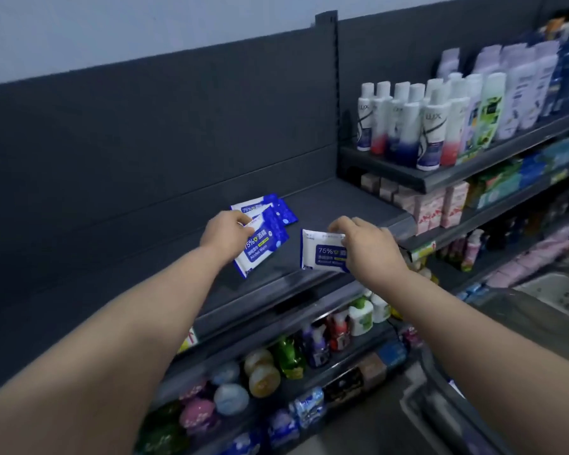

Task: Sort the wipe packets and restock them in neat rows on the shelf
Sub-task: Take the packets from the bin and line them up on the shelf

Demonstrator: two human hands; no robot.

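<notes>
- The fingers [241, 221] of the left hand [225, 229] were curled over the top edge of a blue packet [260, 249]. They pinched it so that it hung tilted, its lower corner toward the front lip of the shelf [342, 205].
- The fingers [339, 227] of the right hand [368, 247] were clamped the same way on the top edge of a white packet [321, 254] with a blue label. It was held just beside the blue one, with a gap between them.
- Whether either packet touched the shelf could not be told.
- Two more packets [278, 208] lay overlapped and askew farther back on the same shelf, just behind the left hand.
- The step in hand looked like setting these two down to start a row, and little of the restocking seemed done.
- To do it well, each should go flat, label up and facing one way, edges square to the lip, like with like. The askew pair wanted straightening first.
- The soft packets would probably slide on the smooth shelf, so pressing each flat before letting go should help.
- White bottles [431, 126] stood on a higher shelf to the right, well apart.
</notes>
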